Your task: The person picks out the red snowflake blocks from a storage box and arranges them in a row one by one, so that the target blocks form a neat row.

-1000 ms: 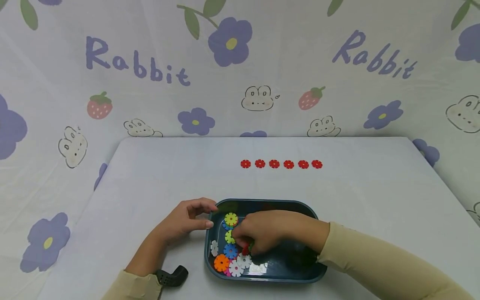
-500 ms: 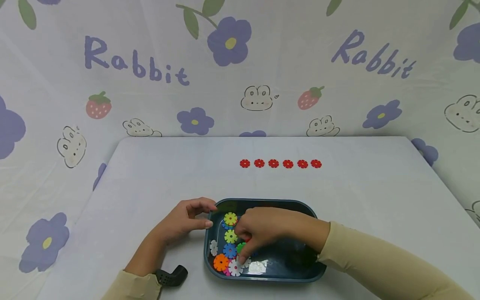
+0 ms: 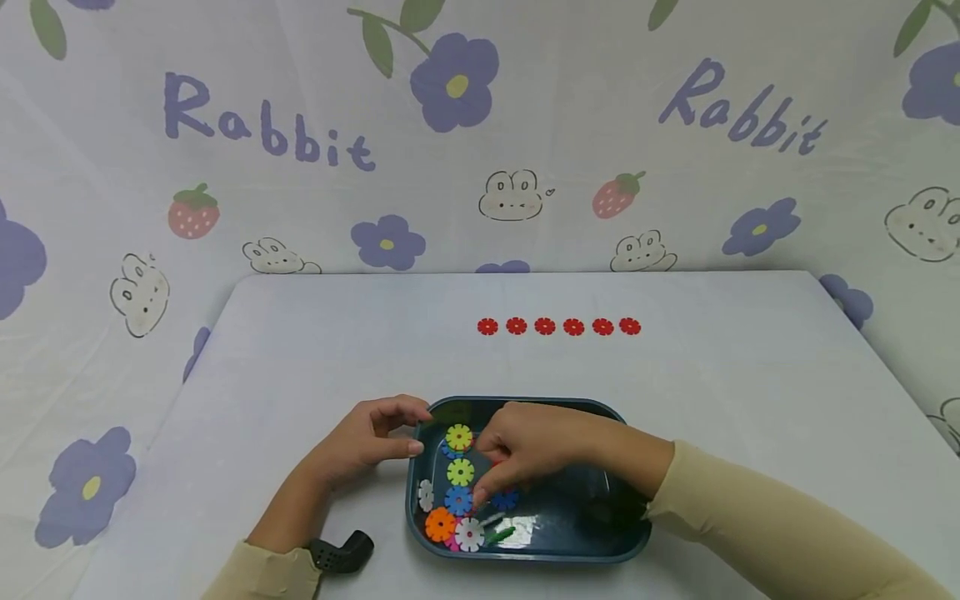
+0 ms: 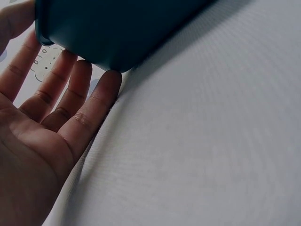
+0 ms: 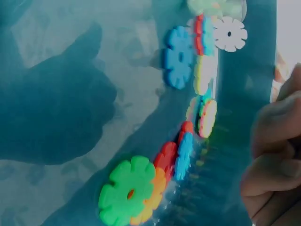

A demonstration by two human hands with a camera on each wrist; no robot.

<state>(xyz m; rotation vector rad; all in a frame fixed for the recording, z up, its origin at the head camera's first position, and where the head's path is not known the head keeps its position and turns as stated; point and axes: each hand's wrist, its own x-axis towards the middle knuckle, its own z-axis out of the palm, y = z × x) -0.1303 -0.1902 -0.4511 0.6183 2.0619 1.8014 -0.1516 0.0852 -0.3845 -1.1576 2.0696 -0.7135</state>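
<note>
A dark blue-green tray [image 3: 570,533] lies on the white table, with flower-shaped notched discs gathered at its left end. My left hand [image 3: 367,437] touches its left side, fingertips against the outer wall in the left wrist view. Inside the tray, my right hand [image 3: 528,442] is among the discs, thumb apart from the index finger. I cannot tell whether it holds a disc. Near it lie a yellow disc [image 3: 460,472], a blue disc [image 3: 458,500], a white disc [image 3: 469,534] and an orange disc [image 3: 440,524]. A green disc [image 5: 124,190] leans over others in the right wrist view.
Several red discs [image 3: 545,327] form a straight row towards the back of the table [image 3: 735,375]. A patterned cloth [image 3: 315,67] hangs behind. A black device [image 3: 342,552] is at my left wrist.
My right hand has shifted slightly up inside the tray. The green disc has come out from under it to the front, seen edge-on, and a blue disc now shows beside my thumb. My left hand stays put.
</note>
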